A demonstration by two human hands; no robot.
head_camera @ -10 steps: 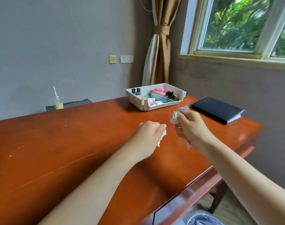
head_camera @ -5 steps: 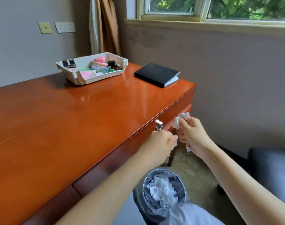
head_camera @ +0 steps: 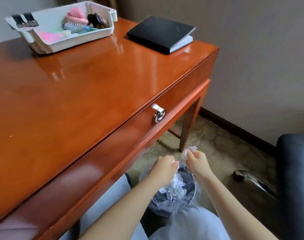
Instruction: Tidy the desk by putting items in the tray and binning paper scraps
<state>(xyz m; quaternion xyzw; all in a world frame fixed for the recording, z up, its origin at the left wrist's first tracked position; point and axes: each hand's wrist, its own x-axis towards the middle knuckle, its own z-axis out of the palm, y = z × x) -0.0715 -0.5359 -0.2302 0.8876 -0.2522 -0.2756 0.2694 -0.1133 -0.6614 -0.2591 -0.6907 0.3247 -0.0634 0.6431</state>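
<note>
My right hand (head_camera: 198, 163) is closed around crumpled white paper scraps (head_camera: 189, 150) that stick out above its thumb. My left hand (head_camera: 163, 168) is clenched beside it, with a bit of white paper showing at its fingertips. Both hands hover directly over the waste bin (head_camera: 192, 196) on the floor, which holds white paper scraps (head_camera: 175, 187) in a dark liner. The white tray (head_camera: 78, 40) stands at the far side of the desk (head_camera: 78, 87), filled with a pink brush, clips and other small items.
A black notebook (head_camera: 158, 33) lies at the desk's far right corner. A drawer with a metal ring pull (head_camera: 159, 115) faces me. A dark chair (head_camera: 294, 179) stands at the right on the carpet. My light trousers show beside the bin.
My hands have dropped from over the desk top, past its front edge, down to just above the bin. My view has tilted downward with them.
</note>
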